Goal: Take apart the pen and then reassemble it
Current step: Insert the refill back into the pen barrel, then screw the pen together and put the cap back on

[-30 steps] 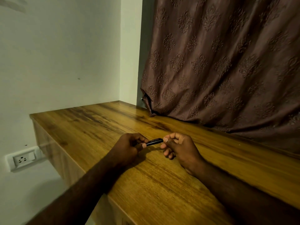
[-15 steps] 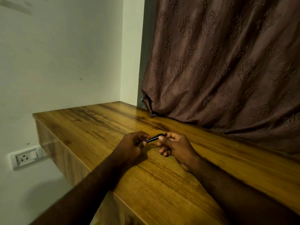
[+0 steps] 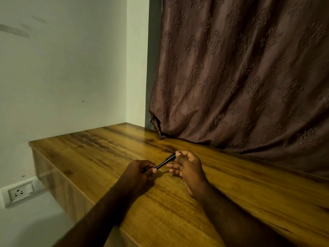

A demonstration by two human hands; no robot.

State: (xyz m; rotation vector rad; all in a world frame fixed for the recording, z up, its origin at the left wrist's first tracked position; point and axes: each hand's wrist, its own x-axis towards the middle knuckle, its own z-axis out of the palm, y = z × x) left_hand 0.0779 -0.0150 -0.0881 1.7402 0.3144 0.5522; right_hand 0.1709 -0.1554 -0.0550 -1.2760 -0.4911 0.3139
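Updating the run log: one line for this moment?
left hand: grips pen | right hand: pinches far end | pen: whole, above table

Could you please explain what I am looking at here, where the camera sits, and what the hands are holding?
There is no machine: a person works with two bare hands. The one camera is worn on the head, looking forward and down. The left hand and right hand hold a dark pen between them, each gripping one end with its fingers, just above a wooden table. No loose pen parts show on the table. Behind hangs a brown patterned curtain; a wall socket sits lower left.
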